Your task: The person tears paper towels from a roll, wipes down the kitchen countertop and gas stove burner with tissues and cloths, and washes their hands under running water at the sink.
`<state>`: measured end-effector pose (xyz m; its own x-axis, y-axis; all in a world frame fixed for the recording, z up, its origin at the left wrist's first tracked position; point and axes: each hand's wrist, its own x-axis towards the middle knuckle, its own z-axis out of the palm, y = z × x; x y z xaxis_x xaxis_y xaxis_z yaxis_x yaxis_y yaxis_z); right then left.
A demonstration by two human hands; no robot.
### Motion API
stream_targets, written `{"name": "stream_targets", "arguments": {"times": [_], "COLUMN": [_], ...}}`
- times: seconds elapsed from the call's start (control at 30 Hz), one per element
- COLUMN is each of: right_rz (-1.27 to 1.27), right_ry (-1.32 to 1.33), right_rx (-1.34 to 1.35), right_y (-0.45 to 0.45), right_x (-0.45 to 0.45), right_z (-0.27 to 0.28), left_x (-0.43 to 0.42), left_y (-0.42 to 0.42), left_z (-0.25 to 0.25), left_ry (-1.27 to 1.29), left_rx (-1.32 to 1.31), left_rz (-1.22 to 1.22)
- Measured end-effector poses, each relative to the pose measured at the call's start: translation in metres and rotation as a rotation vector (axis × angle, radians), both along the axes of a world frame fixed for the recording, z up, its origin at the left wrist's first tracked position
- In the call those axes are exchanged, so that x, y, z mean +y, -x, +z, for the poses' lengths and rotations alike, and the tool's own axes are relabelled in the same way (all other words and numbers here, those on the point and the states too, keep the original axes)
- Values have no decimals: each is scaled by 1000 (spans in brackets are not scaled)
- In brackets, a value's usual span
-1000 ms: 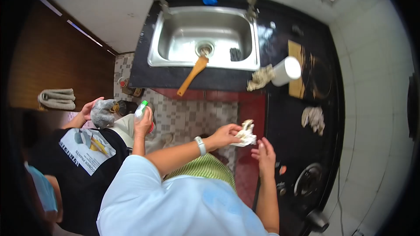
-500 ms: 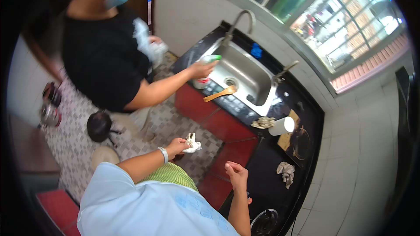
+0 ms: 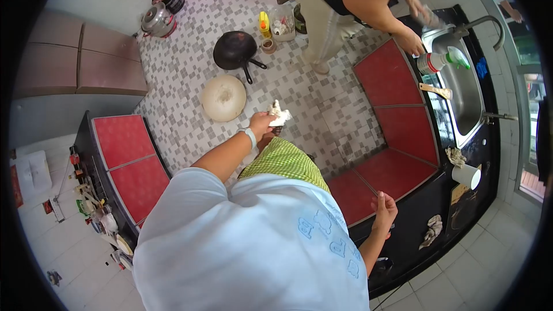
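Honestly, left hand (image 3: 261,124) pinches a crumpled off-white cloth (image 3: 280,115); a slack grip could drop it. Right hand (image 3: 385,212) looks empty.

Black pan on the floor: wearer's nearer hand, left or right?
Left. The left hand, holding a crumpled white wad, is below the black pan in the image; the right hand is farther off, by the counter.

Single view, worn on my head: faces forward, tipped steeply down. My pale-blue shirt (image 3: 247,242) closest, filling bottom centre. Left grip (image 3: 263,122) and right grip (image 3: 385,211) in frame, mid-range. Tiled floor (image 3: 322,98) farther off, top centre; black bench (image 3: 410,260) curves down right side, red-doored cabinet (image 3: 124,141) at left. Wide fisheye: lines bowed, corners dark.
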<state>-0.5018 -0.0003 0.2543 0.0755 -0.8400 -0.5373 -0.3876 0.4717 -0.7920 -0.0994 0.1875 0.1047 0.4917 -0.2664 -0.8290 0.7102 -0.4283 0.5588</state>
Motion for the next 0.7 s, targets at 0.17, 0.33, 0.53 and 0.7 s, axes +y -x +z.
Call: {"name": "stream_targets", "arguments": {"times": [0.17,0.33,0.53,0.7], "right_rz": [195,255,377,278], "right_ry": [11,17,-78,-127], "right_rx": [43,35,22,44], "right_y": [-49,-115,-161,-161], "right_x": [-5,6,39,66], "right_z": [10,25,29,27], "left_x": [24,-4,-107,-111], "left_y": [-43,-119,-263,-239], "left_z": [-5,-23,-2,57], "left_ry": [55,199,470,124], "left_rx": [172,196,-128,-774], "left_rz": [295,365,323,-227]}}
